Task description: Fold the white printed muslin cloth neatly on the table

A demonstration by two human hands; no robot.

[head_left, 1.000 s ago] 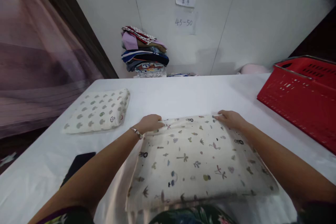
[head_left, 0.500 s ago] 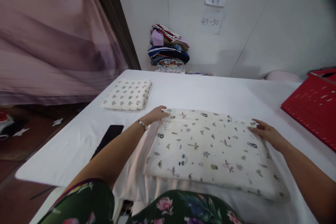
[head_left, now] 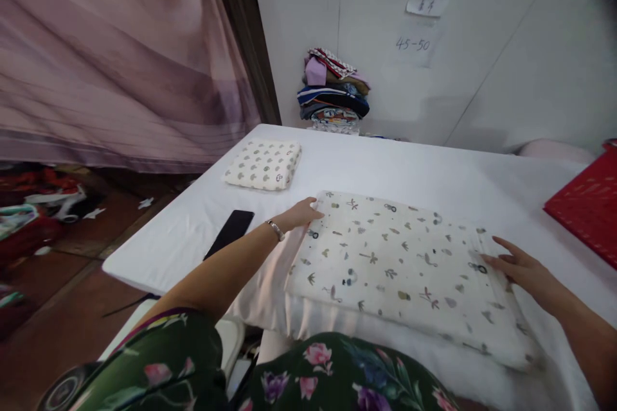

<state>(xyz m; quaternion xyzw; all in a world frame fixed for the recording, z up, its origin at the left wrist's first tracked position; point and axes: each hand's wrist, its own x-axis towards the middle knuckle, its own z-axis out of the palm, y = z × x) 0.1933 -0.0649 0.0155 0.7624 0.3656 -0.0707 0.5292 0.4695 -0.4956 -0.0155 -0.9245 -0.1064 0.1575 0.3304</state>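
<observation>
A folded white cloth [head_left: 380, 263] printed with small plants, birds and palm trees lies flat in front of me, its near edge close to my body. My left hand [head_left: 299, 213], with a bracelet at the wrist, pinches the cloth's far left corner. At the right edge, my right hand [head_left: 523, 270] rests with its fingers apart, the fingertips touching the cloth. Beyond my left hand sits a smaller folded cloth [head_left: 264, 164] with a grey-green mushroom-like print. A black phone [head_left: 230, 232] lies beside my left forearm.
A white-covered table [head_left: 419, 170] bears these things. A red bin or basket [head_left: 588, 205] stands at the right edge. Behind the table is a stack of folded fabrics [head_left: 333, 93] against the wall. A pink curtain [head_left: 120, 58] hangs at the left.
My right hand has slid from the far right corner nearer along the right edge, its fingers loosened. The left hand stays at its corner. The view has shifted left.
</observation>
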